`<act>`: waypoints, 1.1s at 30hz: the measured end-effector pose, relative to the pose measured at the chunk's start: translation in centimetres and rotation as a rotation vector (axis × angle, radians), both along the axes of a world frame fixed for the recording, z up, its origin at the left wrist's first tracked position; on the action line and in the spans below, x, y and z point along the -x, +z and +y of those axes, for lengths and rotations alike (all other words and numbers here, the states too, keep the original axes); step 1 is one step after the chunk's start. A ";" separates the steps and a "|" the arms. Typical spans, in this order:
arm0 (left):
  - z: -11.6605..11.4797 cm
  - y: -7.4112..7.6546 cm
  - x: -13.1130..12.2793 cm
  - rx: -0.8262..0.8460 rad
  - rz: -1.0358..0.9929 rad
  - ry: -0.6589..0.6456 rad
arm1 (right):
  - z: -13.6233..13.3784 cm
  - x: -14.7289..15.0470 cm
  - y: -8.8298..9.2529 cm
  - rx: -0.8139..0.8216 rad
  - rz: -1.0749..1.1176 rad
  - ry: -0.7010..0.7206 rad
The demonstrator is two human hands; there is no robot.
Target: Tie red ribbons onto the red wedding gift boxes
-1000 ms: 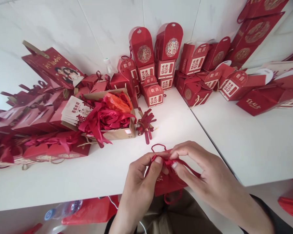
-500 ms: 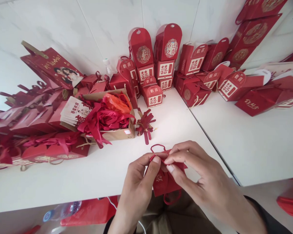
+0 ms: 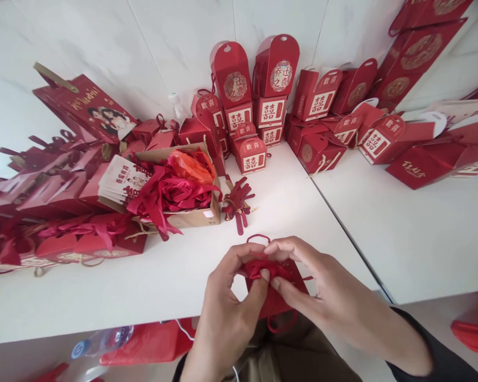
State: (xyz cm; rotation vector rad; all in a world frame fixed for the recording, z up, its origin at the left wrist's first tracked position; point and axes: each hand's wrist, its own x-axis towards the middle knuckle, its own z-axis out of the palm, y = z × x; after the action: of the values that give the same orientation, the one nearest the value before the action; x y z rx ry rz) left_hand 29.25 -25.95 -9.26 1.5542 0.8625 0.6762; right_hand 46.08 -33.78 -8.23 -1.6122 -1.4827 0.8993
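Note:
A small red gift box (image 3: 276, 302) with cord handles stands at the table's front edge, between my hands. On top of it sits a red ribbon (image 3: 258, 268) bunched into a bow shape. My left hand (image 3: 239, 292) pinches the ribbon's left part, thumb in front and fingers behind. From the other side my right hand (image 3: 306, 281) grips the ribbon too, its thumb and fingertips close to those of the left. One cord handle loops out behind the box and another hangs toward my lap. Fingers hide part of the ribbon and the box top.
A cardboard box (image 3: 191, 217) of red ribbons and cards stands left of centre, with a bundle of dark red strips (image 3: 239, 204) beside it. Rows of red boxes (image 3: 95, 246) fill the left. Stacked gift boxes (image 3: 273, 69) line the wall. A seam (image 3: 346, 233) divides the tabletops.
My fingertips have moved from a fine pinch on the ribbon to cupping it from both sides. The ribbon now looks fuller, and my right hand sits slightly lower.

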 end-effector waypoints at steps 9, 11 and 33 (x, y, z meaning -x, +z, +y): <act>-0.9 -2.5 0.1 -0.754 0.190 0.135 | 0.1 0.0 -0.1 0.044 0.118 -0.042; -1.0 -3.1 -0.1 -0.827 0.190 0.180 | 0.2 -0.1 -0.1 0.045 0.135 -0.043; -1.2 -3.6 -0.9 -1.012 0.089 0.293 | 1.5 -0.4 0.0 -0.029 -0.038 0.051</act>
State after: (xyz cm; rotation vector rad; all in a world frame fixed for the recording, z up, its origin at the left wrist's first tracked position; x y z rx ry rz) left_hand 30.18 -27.18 -12.90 2.3771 0.8654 1.4024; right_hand 46.44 -32.29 -8.23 -1.5844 -1.5625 0.8755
